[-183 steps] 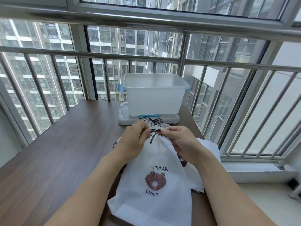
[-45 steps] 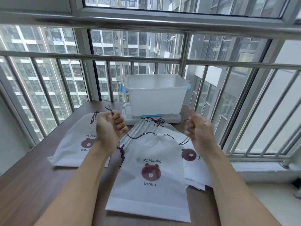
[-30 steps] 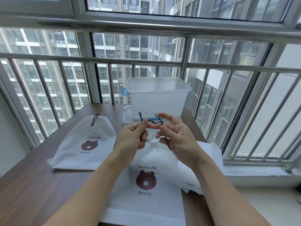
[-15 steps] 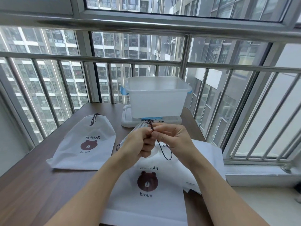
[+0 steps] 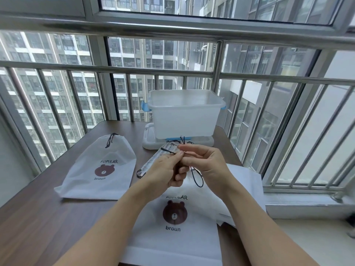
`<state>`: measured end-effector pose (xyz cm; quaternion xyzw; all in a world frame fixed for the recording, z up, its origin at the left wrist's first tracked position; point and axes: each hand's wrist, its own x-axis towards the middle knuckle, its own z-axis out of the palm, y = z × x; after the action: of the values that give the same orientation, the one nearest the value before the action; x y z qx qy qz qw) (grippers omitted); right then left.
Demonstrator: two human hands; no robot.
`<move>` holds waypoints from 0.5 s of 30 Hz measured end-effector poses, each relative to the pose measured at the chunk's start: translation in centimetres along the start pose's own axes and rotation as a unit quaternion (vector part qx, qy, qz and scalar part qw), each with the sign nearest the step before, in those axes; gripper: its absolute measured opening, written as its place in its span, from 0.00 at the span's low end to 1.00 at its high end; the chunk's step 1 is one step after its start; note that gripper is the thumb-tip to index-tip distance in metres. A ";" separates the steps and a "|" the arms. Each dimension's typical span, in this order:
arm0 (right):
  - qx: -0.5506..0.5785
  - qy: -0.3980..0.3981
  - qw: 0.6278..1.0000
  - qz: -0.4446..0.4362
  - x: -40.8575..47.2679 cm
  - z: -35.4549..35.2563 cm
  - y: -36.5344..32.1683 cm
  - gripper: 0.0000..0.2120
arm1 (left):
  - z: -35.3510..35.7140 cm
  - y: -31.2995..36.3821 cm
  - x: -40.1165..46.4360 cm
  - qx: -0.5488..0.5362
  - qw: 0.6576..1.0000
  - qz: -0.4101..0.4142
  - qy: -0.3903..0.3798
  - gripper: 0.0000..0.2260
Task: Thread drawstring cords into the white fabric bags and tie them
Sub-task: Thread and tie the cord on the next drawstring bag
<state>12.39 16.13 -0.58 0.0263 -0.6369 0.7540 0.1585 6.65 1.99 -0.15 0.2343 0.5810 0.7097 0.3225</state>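
Observation:
A white fabric bag [image 5: 173, 235] with a brown bear print lies flat in front of me. Its dark drawstring cord [image 5: 196, 177] loops out above the gathered top. My left hand [image 5: 166, 172] and my right hand [image 5: 205, 163] meet just above the bag's mouth, both pinching the cord ends between fingertips. A short cord end sticks out to the left of my left thumb. A second bear-print bag [image 5: 99, 169] lies at the left with its cord [image 5: 110, 140] tied at the top.
A translucent plastic bin [image 5: 185, 114] stands on its lid [image 5: 148, 140] at the table's far edge. A stack of white bags [image 5: 244, 187] lies under my right arm. A bundle of cords in a wrapper [image 5: 153, 160] sits behind my hands. Metal window bars surround the wooden table [image 5: 38, 223].
My hands spread apart pulling the cord, then came together above the bag's mouth. Over the last half second they stay pinched on the cord ends, shifting only slightly.

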 end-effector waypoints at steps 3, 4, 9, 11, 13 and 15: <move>0.076 0.047 0.996 0.017 0.1 -0.5 -0.7 0.14 | -0.2 0.1 0.3 -0.041 0.999 0.006 0.014 0.15; 0.086 0.057 0.995 0.016 0.2 -0.8 -0.7 0.13 | -0.4 0.2 0.4 -0.060 0.998 0.006 0.014 0.16; 0.016 0.028 0.999 -0.036 -0.1 -0.7 -1.1 0.04 | -1.3 0.6 0.6 -0.157 0.987 -0.003 0.038 0.17; -0.041 0.004 0.997 -0.063 -0.3 -0.6 -1.1 0.05 | -1.8 0.7 0.6 -0.216 0.975 -0.006 0.043 0.17; -0.094 -0.012 0.993 -0.072 -0.5 -0.7 -1.1 0.07 | -2.4 0.9 0.5 -0.267 0.963 -0.006 0.029 0.17; -0.145 -0.037 0.987 -0.059 -0.3 -0.8 -0.6 0.08 | -2.7 1.0 0.4 -0.287 0.958 -0.001 0.018 0.16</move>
<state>13.01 16.91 -0.20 0.0686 -0.7424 0.6413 0.1812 4.25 0.33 0.27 0.1188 0.3586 0.8502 0.3666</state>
